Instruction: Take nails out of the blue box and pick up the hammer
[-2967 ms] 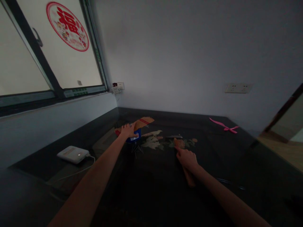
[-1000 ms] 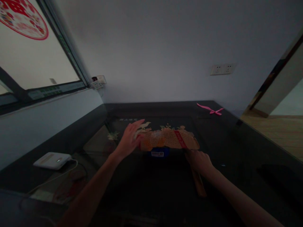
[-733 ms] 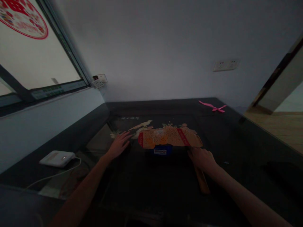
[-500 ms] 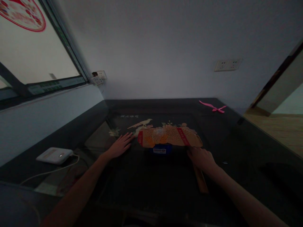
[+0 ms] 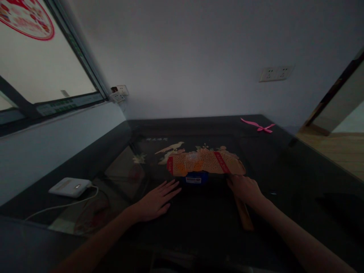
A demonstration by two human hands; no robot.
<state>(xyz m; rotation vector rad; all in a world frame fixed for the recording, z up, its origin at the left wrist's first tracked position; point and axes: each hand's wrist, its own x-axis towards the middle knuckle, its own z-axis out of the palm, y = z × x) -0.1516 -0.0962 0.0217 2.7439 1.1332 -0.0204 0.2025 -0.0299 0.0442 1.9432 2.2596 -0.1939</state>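
Wooden handle (image 5: pixel 243 216) clamped in right hand (image 5: pixel 245 189), right of blue box (image 5: pixel 196 176). Patterned cardboard (image 5: pixel 203 162) over box. Left hand (image 5: pixel 155 201) spread, grip apart, left of box, nearer.

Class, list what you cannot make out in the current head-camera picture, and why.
In the head view:
Far end of the wooden handle: hidden by the right hand and cardboard.
Top of the blue box: hidden by the cardboard.
Wording on the label: too small.
Rest of the red sticker: cut off by the top and left edges.
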